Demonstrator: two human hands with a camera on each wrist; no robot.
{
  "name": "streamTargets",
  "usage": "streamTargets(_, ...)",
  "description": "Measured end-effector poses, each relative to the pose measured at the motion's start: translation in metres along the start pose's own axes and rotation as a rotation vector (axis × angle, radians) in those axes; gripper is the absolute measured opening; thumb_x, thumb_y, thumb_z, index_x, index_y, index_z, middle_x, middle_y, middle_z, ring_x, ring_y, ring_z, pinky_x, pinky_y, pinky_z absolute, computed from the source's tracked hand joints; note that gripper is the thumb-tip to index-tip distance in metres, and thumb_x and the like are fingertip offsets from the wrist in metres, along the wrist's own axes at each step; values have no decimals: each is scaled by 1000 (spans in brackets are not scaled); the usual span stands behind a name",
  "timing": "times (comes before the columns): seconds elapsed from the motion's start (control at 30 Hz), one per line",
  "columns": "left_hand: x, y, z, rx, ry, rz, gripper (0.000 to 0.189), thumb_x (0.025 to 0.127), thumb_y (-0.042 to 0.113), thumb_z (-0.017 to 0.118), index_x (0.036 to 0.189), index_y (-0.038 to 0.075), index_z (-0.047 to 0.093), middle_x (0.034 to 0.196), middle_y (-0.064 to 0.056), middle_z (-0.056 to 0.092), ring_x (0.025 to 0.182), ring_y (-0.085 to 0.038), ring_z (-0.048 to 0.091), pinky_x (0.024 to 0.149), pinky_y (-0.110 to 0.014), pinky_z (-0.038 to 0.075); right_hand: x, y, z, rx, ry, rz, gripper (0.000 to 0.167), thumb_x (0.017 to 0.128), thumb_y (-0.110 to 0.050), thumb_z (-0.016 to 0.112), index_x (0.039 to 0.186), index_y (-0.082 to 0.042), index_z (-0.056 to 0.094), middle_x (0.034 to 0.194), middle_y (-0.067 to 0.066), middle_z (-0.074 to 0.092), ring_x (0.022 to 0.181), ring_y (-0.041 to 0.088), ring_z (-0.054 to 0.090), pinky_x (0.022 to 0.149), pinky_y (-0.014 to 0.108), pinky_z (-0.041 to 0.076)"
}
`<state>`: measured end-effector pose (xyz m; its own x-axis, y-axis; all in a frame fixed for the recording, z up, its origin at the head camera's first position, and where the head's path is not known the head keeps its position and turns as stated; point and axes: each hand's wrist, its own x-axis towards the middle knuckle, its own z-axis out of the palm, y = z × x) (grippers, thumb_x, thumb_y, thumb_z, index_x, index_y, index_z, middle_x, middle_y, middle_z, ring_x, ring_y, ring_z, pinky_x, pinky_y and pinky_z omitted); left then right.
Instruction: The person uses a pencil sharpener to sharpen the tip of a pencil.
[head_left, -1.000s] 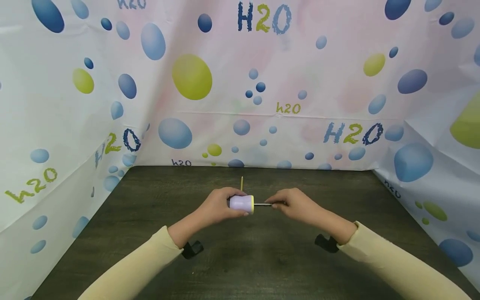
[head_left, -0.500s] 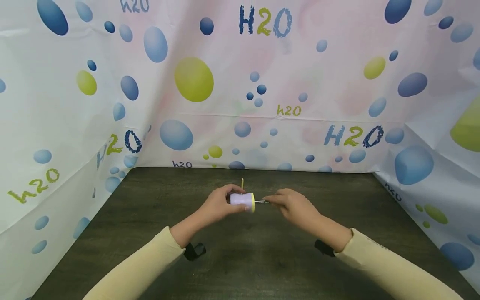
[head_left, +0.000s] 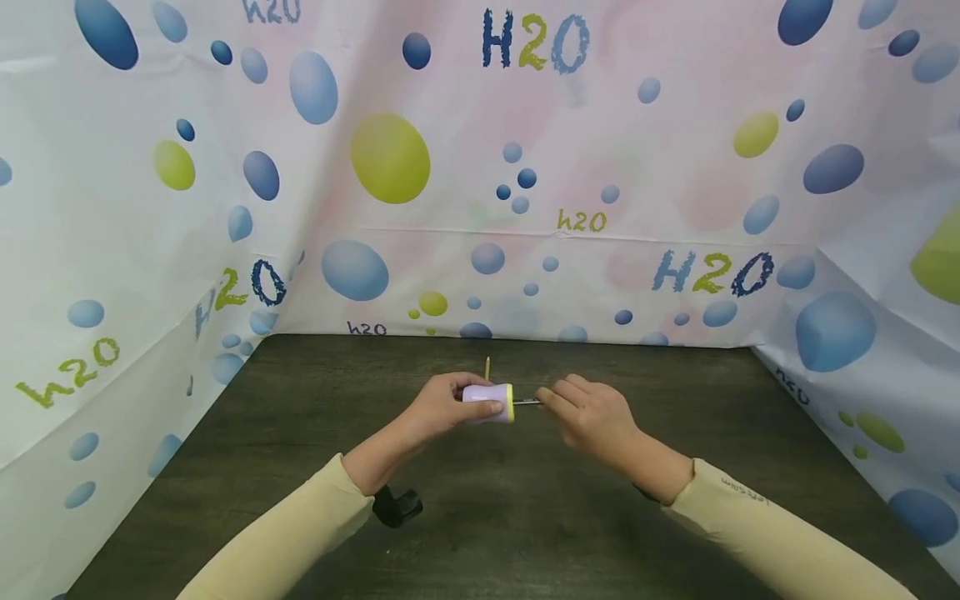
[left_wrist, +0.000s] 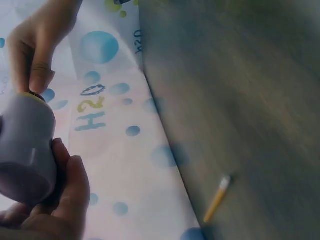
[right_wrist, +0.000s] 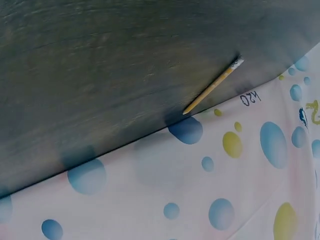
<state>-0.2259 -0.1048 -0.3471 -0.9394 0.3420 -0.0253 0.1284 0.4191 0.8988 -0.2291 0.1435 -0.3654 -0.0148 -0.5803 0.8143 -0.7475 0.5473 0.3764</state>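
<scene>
Lilac cylinder (head_left: pixel 483 395) is sitting between the hands, its yellow rim (head_left: pixel 511 404) facing the right one. Left hand (head_left: pixel 441 408) is wrapping it: thumb lying across the near side, fingers going round the far side, spread only to the cylinder's width. Thin metal rod (head_left: pixel 527 402) is sticking out from the rimmed end; right hand (head_left: pixel 597 418) is pinching its outer part, fingertips narrow, hiding the rod's end. Pencil (head_left: pixel 487 367) is lying beyond the cylinder on the dark table (head_left: pixel 525 517), tip pointing at the backdrop (head_left: pixel 637 150), apart from both hands.
</scene>
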Motion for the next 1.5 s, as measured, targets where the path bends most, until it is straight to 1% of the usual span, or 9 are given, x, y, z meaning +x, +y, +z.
streamTargets(0.23, -4, 0, 8, 201, 66, 242, 46, 86, 20, 84, 125, 2, 69, 115, -19, 72, 91, -21, 66, 73, -28, 55, -3, -4, -7, 102, -202, 212, 33, 107, -22, 55, 89, -5, 78, 72, 2, 69, 58, 11, 59, 45, 22, 41)
streamTargets(0.43, -7, -4, 11, 529, 174, 609, 48, 79, 20, 89, 120, 3, 70, 115, -14, 73, 100, -26, 69, 84, -38, 58, 9, 8, -18, 748, -724, 758, 25, 100, -12, 63, 108, 8, 76, 75, 10, 72, 55, 0, 46, 54, 20, 40)
streamTargets(0.53, -8, -7, 10, 550, 164, 653, 48, 77, 21, 90, 118, 3, 71, 113, -12, 74, 99, -24, 69, 84, -35, 58, 14, 17, -19, 1007, -888, 967, 31, 104, -13, 56, 107, 13, 73, 63, 3, 58, 52, 1, 36, 51, 23, 35)
streamTargets(0.7, -6, -4, 8, 344, 144, 397, 45, 82, 23, 87, 119, 4, 71, 113, -14, 75, 90, -22, 68, 72, -25, 55, 18, 16, -22, 744, -837, 748, 28, 104, -21, 60, 111, 1, 76, 77, 1, 71, 58, 4, 51, 56, 25, 44)
streamTargets(0.9, 2, 2, 0, 73, 93, 68, 43, 90, 24, 79, 125, 2, 70, 113, -18, 71, 89, -19, 65, 71, -27, 54, 13, 11, -20, 173, -437, 296, 24, 93, -28, 74, 106, -8, 75, 85, 1, 72, 67, 10, 61, 60, 26, 49)
streamTargets(1.13, 1, 7, -3, -18, 6, -44, 44, 92, 30, 74, 125, 1, 71, 116, -18, 70, 93, -19, 65, 78, -35, 56, -1, 14, -6, -45, -25, -56, 35, 111, -22, 43, 91, -7, 66, 72, 0, 60, 56, 11, 53, 43, 21, 36)
streamTargets(1.23, 0, 7, 0, 3, 14, -16, 41, 91, 27, 77, 123, 1, 72, 113, -18, 70, 90, -19, 64, 77, -37, 57, -2, 11, -4, -35, -11, -33, 40, 111, -24, 41, 85, -8, 66, 68, 0, 61, 52, 11, 54, 39, 21, 31)
streamTargets(1.33, -2, 4, 3, 92, 65, 94, 41, 87, 23, 82, 121, 2, 73, 110, -17, 72, 86, -17, 65, 73, -31, 56, 0, 7, -7, 101, -161, 110, 50, 111, -36, 39, 83, -9, 69, 65, -2, 63, 49, 7, 52, 41, 20, 31)
streamTargets(1.5, -5, -3, 6, 537, 171, 624, 48, 76, 25, 91, 115, 4, 73, 106, -10, 75, 89, -19, 69, 75, -27, 57, 7, 16, -19, 889, -771, 745, 44, 109, -30, 49, 86, -1, 71, 57, -8, 51, 48, 1, 31, 49, 21, 31)
